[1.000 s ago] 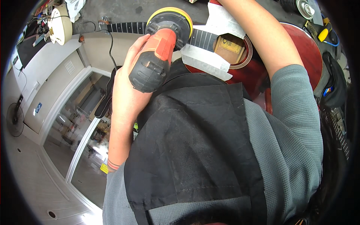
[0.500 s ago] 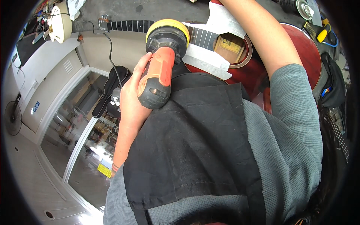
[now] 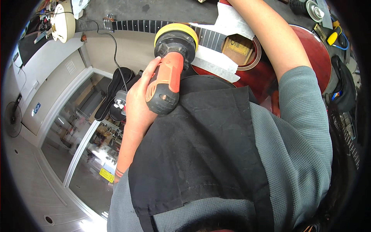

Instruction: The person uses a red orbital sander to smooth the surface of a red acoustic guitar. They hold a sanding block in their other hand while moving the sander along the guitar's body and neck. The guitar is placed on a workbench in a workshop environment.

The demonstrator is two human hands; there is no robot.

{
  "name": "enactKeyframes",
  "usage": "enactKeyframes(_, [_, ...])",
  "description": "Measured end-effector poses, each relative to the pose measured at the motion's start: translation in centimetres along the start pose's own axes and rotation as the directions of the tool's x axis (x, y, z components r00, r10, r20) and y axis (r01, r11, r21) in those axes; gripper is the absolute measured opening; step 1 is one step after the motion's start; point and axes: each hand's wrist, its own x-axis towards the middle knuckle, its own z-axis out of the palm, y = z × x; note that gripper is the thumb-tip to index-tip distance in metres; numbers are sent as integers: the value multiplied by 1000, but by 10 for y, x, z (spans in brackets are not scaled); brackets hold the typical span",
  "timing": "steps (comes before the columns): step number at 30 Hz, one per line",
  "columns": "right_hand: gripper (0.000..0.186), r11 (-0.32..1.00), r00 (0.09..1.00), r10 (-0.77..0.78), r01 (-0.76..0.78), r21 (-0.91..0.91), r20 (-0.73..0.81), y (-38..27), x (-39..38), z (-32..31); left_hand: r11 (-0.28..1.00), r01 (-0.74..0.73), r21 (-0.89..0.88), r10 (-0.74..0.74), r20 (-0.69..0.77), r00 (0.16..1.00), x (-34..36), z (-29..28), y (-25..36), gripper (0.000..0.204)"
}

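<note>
My left hand point(image 3: 140, 96) is wrapped round an orange and black power polisher point(image 3: 170, 73). Its round yellow pad point(image 3: 176, 29) is tilted up at the far end, over part of the guitar's dark fretboard point(image 3: 135, 26). Whether the pad touches it, I cannot tell. The acoustic guitar's glossy dark red body point(image 3: 309, 58) lies across the bench to the right, with white masking sheets point(image 3: 214, 62) along the fretboard and beside the sound hole point(image 3: 237, 50). My right forearm point(image 3: 266, 34) reaches across the guitar, and its hand is beyond the top edge, out of view.
A black cord point(image 3: 114, 46) hangs at the left of the polisher. On the grey bench point(image 3: 154, 9) stand a cream guitar body point(image 3: 63, 23) at far left and a can point(image 3: 313, 11) at far right. A black guitar case point(image 3: 112, 94) stands below, near a glass door point(image 3: 77, 135).
The polisher and my left hand have shifted slightly right and nearer to me. My right arm stays nearly in the same place across the guitar.
</note>
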Motion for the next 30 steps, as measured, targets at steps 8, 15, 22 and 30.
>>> enactKeyframes(8, [57,999,992,-14,9,39,128,-28,-17,-16,968,-107,-228,17,-366,931,16,-30,-45,59])
enactKeyframes(15, [57,990,924,-142,124,72,354,-75,-68,-17,401,-146,-905,-222,-250,942,27,-86,-110,52])
enactKeyframes(22, [61,969,871,-245,235,75,427,-91,-99,-4,170,-124,-978,-70,-138,988,39,-93,-139,50])
enactKeyframes(30, [92,974,937,-193,218,-56,292,-72,-112,27,104,-87,-991,-31,-90,995,44,-83,-140,48])
